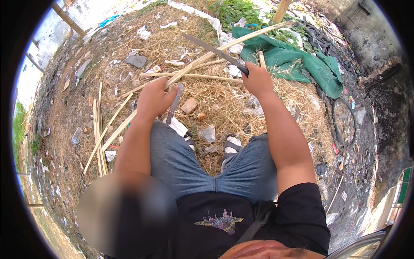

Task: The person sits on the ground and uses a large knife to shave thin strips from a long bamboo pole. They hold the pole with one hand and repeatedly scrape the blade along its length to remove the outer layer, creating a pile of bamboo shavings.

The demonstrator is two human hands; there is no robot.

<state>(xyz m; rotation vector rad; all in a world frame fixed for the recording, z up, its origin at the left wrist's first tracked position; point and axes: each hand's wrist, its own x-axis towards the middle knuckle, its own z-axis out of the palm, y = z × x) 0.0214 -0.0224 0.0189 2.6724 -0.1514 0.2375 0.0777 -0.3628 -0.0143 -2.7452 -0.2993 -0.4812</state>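
My left hand (156, 100) is closed around a long pale strip of split bamboo (224, 47), which slants from beside my left knee up to the far right. In my right hand (258, 81) is the dark handle of a long knife (211, 48). Its narrow grey blade points to the far left and crosses over the bamboo strip. Beside my left thumb a flat grey blade-like piece (174, 104) stands at a tilt near my knee; whether my hand touches it I cannot tell.
Several loose bamboo strips (98, 129) lie left of my left forearm, and others cross beyond my hands. A green cloth (284, 56) is spread at the far right. Dry straw, a brick piece (189, 105) and litter cover the ground. A black hoop (345, 123) lies right.
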